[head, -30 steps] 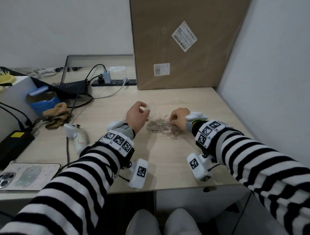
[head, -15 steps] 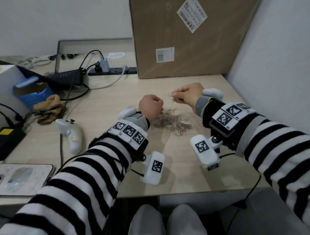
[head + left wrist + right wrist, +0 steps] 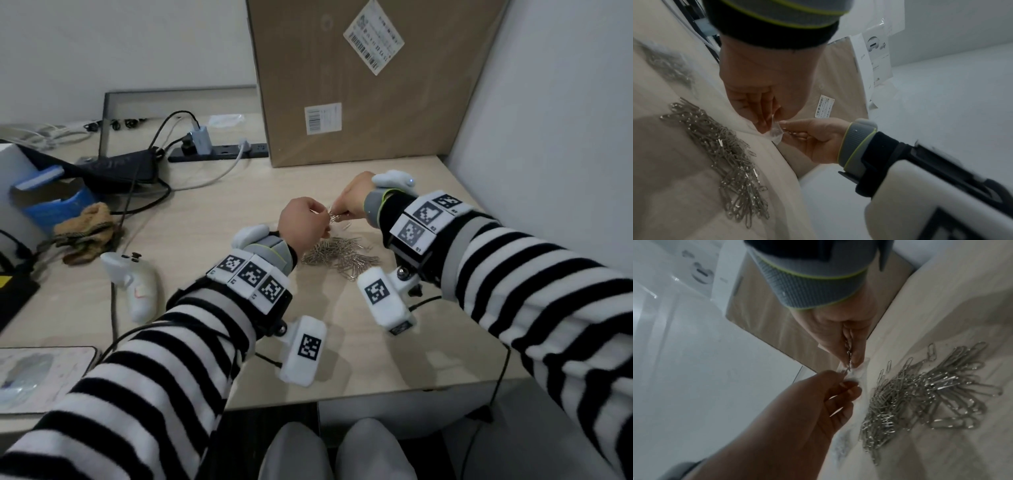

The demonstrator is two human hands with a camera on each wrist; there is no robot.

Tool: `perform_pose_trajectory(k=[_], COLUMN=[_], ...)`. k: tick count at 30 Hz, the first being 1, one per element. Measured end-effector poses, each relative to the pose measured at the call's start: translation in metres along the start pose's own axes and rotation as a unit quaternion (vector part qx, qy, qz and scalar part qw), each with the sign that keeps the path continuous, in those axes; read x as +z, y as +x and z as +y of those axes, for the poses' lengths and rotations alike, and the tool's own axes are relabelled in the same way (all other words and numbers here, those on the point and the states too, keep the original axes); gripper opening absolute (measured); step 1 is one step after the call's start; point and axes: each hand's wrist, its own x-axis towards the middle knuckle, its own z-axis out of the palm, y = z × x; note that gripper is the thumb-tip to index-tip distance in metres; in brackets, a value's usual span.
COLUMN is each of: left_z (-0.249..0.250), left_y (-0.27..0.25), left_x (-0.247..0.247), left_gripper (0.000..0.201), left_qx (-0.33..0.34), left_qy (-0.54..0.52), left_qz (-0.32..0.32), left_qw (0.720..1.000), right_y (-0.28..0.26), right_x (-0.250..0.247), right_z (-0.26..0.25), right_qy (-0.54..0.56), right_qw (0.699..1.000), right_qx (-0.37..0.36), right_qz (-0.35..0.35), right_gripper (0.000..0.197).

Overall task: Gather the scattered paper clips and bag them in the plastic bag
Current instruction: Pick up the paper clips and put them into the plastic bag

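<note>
Head view: left hand (image 3: 301,228) pinched a small clear plastic bag (image 3: 776,133); right hand (image 3: 354,200) pinched a few silver paper clips (image 3: 334,216) at its mouth, above the silver clip pile (image 3: 339,255) on the pale wooden desk (image 3: 205,212). Left wrist view: thumb and fingers (image 3: 760,120) gripped the bag edge. Right wrist view: fingertips (image 3: 856,356) squeezed the clips.

So 1 second back both hands were down at the heap of silver wire paper clips (image 3: 339,255) on the counter. Now the right hand (image 3: 356,200) has come up off the heap with a small bunch of clips pinched in its fingertips, and the left hand (image 3: 303,224) has lifted too, moving in to meet it just above the heap. The left grip pinches a small clear plastic bag (image 3: 776,132), and the right's clips are now right at the bag's mouth.
</note>
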Motion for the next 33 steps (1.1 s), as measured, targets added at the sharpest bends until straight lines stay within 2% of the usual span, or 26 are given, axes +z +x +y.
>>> perform_pose_trajectory(k=[1,3,5,8,10,12,14,16,18,19,20,22,25,27,29,33], left_z=[0.003,0.011,0.015,0.016,0.021,0.028,0.032,0.030,0.027,0.026,0.025,0.025,0.025,0.023,0.021,0.017], left_y=[-0.001,-0.008,-0.010,-0.013,-0.019,-0.025,-0.032,-0.034,-0.038,-0.040,-0.042,-0.044,-0.047,-0.046,-0.045,-0.037], left_x=[-0.001,-0.005,-0.007,-0.010,-0.015,-0.022,-0.030,-0.037,-0.045,-0.049,-0.051,-0.054,-0.051,-0.047,-0.045,-0.041], left_gripper=[0.014,0.015,0.009,0.012,0.018,0.019,0.021,0.023,0.023,0.023,0.022,0.022,0.019,0.017,0.013,0.009], left_qx=[0.000,0.005,0.002,0.000,0.005,0.015,0.019,0.011,0.004,0.003,0.005,0.012,0.017,0.020,0.024,0.028], left_qy=[-0.001,-0.001,-0.002,0.005,0.014,0.023,0.020,0.012,-0.008,-0.019,-0.032,-0.052,-0.060,-0.071,-0.078,-0.084], left_qz=[-0.002,0.000,0.002,0.012,0.020,0.033,0.059,0.084,0.105,0.113,0.120,0.125,0.108,0.086,0.063,0.041], left_qw=[1.000,1.000,1.000,1.000,1.000,0.999,0.998,0.996,0.994,0.993,0.992,0.991,0.992,0.994,0.995,0.995], right_y=[-0.005,-0.014,-0.017,-0.023,-0.039,-0.055,-0.063,-0.066,-0.067,-0.068,-0.069,-0.067,-0.064,-0.060,-0.055,-0.051], right_x=[0.001,0.002,0.002,0.004,0.001,-0.002,-0.007,-0.011,-0.015,-0.017,-0.017,-0.014,0.001,0.013,0.024,0.034], right_z=[-0.002,-0.007,-0.014,-0.016,-0.022,-0.029,-0.026,-0.016,0.002,0.011,0.020,0.035,0.040,0.037,0.033,0.027], right_qy=[0.006,0.034,0.090,0.121,0.123,0.119,0.079,-0.006,-0.104,-0.137,-0.165,-0.227,-0.337,-0.390,-0.374,-0.338], right_qw=[1.000,0.999,0.996,0.992,0.992,0.993,0.993,0.990,0.977,0.974,0.973,0.967,0.938,0.916,0.920,0.929], right_qx=[0.014,-0.009,0.005,0.020,0.008,-0.022,-0.078,-0.117,-0.129,-0.124,-0.116,-0.099,-0.086,-0.085,-0.104,-0.132], right_qz=[0.001,0.007,-0.012,-0.019,-0.023,-0.009,0.026,0.081,0.132,0.130,0.112,0.057,-0.016,-0.039,-0.056,-0.073], right_gripper=[0.016,0.011,0.009,0.017,0.010,0.013,0.023,0.027,0.025,0.021,0.021,0.041,0.068,0.078,0.077,0.060])
